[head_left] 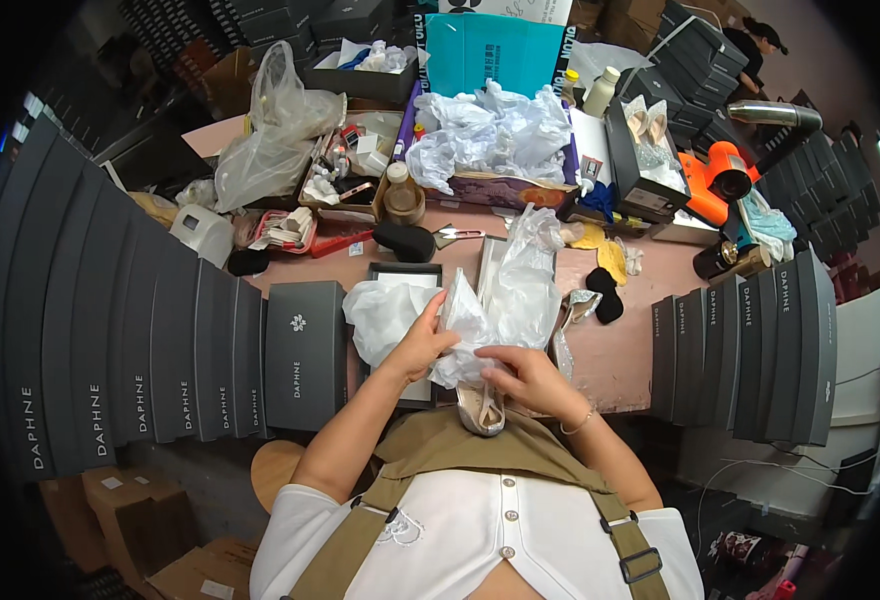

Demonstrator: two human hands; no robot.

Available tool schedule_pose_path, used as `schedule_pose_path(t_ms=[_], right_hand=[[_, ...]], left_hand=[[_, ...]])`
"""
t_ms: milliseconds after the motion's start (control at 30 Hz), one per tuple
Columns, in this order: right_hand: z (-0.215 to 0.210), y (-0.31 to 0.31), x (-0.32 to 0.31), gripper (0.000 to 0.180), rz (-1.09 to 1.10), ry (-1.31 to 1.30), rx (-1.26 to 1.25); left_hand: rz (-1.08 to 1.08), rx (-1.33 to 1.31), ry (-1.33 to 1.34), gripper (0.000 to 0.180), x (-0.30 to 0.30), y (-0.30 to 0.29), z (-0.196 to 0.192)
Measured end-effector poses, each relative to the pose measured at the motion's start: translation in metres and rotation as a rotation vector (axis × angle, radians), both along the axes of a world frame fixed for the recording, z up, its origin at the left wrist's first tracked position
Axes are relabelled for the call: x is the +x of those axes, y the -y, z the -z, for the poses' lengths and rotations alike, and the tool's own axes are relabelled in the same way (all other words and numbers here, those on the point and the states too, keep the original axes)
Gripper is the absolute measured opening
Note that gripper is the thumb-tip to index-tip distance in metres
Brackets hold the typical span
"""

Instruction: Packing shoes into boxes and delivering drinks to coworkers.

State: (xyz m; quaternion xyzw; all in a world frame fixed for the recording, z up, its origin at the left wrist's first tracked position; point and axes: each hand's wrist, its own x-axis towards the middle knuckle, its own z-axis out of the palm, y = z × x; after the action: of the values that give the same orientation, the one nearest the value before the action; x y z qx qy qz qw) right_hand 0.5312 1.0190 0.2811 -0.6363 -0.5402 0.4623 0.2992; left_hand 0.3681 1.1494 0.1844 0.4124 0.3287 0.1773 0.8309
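Between my hands is a crumpled sheet of white tissue paper (463, 335). My left hand (425, 342) grips its left side, and my right hand (532, 382) pinches it from the right. Just below the paper, a pale shoe (481, 408) points toward me at the table's near edge, partly covered. An open dark shoe box (440, 275) lies behind, with more white tissue (385, 318) spilling over it. More tissue (526, 285) is bunched behind my right hand. Right of it lies a silvery shoe (564, 340), partly hidden.
Dark shoe boxes (165, 340) stand in a row at left, others (745, 350) at right. A carton of crumpled paper (512, 190) sits at the back. Thread snips (457, 234), a black pad (405, 242) and an orange heat gun (717, 180) lie on the pink table (615, 365).
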Motion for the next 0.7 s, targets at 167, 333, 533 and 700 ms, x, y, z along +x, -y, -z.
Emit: schedule_pose_path(t_ms=[167,333,533,700], right_hand=[[0.027,-0.01,-0.014,0.023,-0.096,0.201,0.242],[0.041,-0.015,-0.015,0.062,0.099,0.582,0.393],[0.069,-0.042,-0.018,0.059,0.124,0.688,0.232],[0.085,-0.044,-0.015,0.056,0.158,0.572,0.225]], left_hand=[[0.037,0.019,-0.021,0.082,-0.002,-0.003,-0.016],[0.063,0.068,-0.047,0.08,-0.003,0.002,-0.028],[0.009,0.158,0.0,0.078,0.006,0.006,-0.015],[-0.022,0.078,-0.074,0.077,0.006,0.016,-0.013]])
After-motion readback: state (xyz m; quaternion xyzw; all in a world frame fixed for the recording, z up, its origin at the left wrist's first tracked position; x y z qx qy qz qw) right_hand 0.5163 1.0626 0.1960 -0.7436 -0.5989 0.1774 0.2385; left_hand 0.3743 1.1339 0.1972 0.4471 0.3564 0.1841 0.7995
